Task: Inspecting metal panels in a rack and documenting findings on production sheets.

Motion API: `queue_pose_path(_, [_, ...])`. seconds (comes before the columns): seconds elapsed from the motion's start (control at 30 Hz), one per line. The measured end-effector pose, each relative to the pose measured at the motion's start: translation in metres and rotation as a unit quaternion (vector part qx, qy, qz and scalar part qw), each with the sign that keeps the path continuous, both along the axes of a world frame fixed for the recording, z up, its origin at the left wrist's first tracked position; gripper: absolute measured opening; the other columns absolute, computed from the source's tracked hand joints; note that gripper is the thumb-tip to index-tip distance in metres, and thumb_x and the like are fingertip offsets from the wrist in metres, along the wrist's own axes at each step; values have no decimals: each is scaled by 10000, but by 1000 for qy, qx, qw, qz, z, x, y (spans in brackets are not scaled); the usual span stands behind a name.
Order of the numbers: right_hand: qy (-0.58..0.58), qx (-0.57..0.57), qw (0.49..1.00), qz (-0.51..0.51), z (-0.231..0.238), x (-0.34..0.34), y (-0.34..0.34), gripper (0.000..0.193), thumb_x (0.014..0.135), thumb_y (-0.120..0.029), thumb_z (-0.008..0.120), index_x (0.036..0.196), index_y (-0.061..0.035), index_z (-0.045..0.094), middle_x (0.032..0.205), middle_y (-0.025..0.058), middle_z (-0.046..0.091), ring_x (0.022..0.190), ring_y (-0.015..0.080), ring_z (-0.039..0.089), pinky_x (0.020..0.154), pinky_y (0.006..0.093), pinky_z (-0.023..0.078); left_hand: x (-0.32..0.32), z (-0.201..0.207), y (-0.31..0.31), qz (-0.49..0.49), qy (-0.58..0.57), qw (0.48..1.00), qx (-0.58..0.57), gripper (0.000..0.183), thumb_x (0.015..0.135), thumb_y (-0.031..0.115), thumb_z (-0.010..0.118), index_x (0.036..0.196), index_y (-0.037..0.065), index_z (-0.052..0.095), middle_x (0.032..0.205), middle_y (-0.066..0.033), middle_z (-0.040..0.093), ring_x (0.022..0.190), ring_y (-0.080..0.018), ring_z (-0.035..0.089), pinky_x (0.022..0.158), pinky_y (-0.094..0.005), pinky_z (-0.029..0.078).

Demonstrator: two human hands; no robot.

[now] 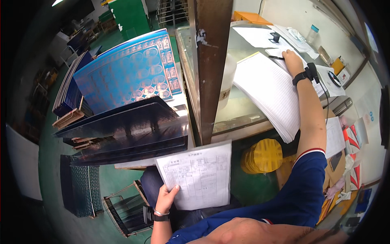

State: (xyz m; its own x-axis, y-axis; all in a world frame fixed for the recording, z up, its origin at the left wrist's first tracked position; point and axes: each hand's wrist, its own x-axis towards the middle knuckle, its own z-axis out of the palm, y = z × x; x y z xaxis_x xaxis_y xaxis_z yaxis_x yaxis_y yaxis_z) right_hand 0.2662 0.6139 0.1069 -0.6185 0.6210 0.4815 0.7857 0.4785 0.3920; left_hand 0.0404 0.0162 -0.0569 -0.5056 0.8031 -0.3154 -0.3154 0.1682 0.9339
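Note:
My left hand (pixel 165 199) grips the lower left edge of a printed form (pixel 199 177), thumb on top, held tilted above my lap. My right arm reaches across to the desk at the far right. There my right hand (pixel 293 63) has its fingers curled at a black pen (pixel 277 57), which sticks out to their left. Part of the pen is hidden by the hand. Just below lies a thick open notebook of lined pages (pixel 268 91), its near corner hanging past the desk edge. A small black stamp (pixel 275 37) rests on papers beyond the hand.
Blue patterned panels (pixel 126 73) and dark panels (pixel 126 130) stand in racks at left. A rusty metal post (pixel 215 69) rises between them and the glass-topped desk (pixel 243 112). A yellow-taped round stool (pixel 264 155) sits under the desk. A wire rack (pixel 128 211) stands on the floor.

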Motion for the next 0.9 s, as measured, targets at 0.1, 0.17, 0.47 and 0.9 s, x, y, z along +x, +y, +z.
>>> queue_pose_path(0.1, [-30,18,999,2,2,3,1,136,819,-75,438,881,-83,559,912,92,583,894,238,591,707,344,508,1,-1,10,11,1,1000,-10,314,857,115,578,1120,-52,538,1069,-78,601,960,-141,550,853,-285,425])
queue_pose_path(0.17, [-48,-4,998,-40,5,10,6,167,844,-103,408,903,-78,562,946,102,580,920,261,585,726,392,498,2,-4,14,8,-2,1000,-21,327,860,116,573,1133,-57,524,1072,-77,597,961,-143,549,859,-284,423])
queue_pose_path(0.47, [-13,-105,994,-13,11,19,-5,123,822,-63,467,942,-79,490,963,150,525,942,344,539,747,439,448,3,-24,10,26,-89,995,23,358,852,105,571,1162,-57,493,1121,-101,576,1010,-151,540,893,-287,407])
queue_pose_path(0.9, [-37,-45,998,-4,6,10,-16,112,856,-129,463,930,-73,527,955,132,535,891,337,562,712,440,463,0,-28,6,23,-126,991,45,349,857,93,558,1162,-59,483,1116,-113,578,999,-153,549,892,-287,414])
